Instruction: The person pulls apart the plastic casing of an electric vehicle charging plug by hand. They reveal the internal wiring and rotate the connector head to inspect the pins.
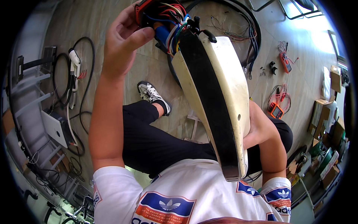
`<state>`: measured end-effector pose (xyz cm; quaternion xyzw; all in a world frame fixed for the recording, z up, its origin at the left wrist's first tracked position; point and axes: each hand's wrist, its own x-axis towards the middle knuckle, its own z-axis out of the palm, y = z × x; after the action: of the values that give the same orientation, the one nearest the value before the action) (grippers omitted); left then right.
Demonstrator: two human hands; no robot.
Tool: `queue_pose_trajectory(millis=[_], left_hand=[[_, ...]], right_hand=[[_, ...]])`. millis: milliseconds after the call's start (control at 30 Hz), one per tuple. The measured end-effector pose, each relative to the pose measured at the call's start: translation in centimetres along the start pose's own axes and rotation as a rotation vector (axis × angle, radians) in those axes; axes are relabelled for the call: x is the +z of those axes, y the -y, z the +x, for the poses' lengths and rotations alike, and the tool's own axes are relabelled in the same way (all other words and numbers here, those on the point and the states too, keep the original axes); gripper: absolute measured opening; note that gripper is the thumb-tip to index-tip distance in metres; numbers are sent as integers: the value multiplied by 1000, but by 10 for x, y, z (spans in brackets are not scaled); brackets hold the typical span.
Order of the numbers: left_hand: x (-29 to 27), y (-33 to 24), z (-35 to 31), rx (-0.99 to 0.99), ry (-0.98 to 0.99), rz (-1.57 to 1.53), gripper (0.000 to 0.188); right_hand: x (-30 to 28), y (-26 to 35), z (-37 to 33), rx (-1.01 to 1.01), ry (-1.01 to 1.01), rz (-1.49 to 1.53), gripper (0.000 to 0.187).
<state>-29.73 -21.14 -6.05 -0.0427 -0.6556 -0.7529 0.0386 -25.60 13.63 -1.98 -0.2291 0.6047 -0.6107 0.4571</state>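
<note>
You have the long cream-and-black housing propped on end in front of your chest, its upper end bristling with a bundle of coloured wires. Your left hand is at that upper end, fingers curled closed around a small red-edged module that the wires run into, thumb pressed beside it. Your right hand steadies the housing from behind its right edge; the shell hides the fingers, so you cannot tell whether they grip or merely brace.

By the look of it, you are mid-way through working the module at the wire end (seating it or drawing it out; which one is not clear). The next move calls for a firm brace below and a gentle pull or push above, keeping the thin leads free of strain.

Right of the housing, on the floor, lie two orange handheld meters with red leads. Further right again, brown cardboard boxes stand stacked near the wall. Left of the housing, a white flat box sits among black cables.
</note>
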Motion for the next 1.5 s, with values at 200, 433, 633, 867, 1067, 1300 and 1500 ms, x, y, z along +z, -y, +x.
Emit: queue_pose_trajectory(millis=[200, 433, 633, 867, 1067, 1300, 1500], left_hand=[[-1, -1, -3, 49, -76, 53, 84], [-1, -4, -3, 19, -65, -1, 88], [4, -9, -2, 44, -24, 63, 94], [3, -16, 0, -49, 73, 12, 98], [2, -23, 2, -91, 132, -31, 98], [5, -23, 0, -93, 94, -27, 99], [5, -15, 2, -4, 59, 17, 96]], right_hand=[[0, -2, 0, -31, 10, 47, 82], [-1, 1, -4, -8, -16, 78, 81], [-2, -3, -6, -16, 14, 65, 81], [2, -3, -5, 15, -22, 121, 82], [1, -5, -7, 35, 44, 107, 81], [-2, -6, -6, 11, 72, 42, 81], [-2, -7, -4, -20, 90, 71, 80]])
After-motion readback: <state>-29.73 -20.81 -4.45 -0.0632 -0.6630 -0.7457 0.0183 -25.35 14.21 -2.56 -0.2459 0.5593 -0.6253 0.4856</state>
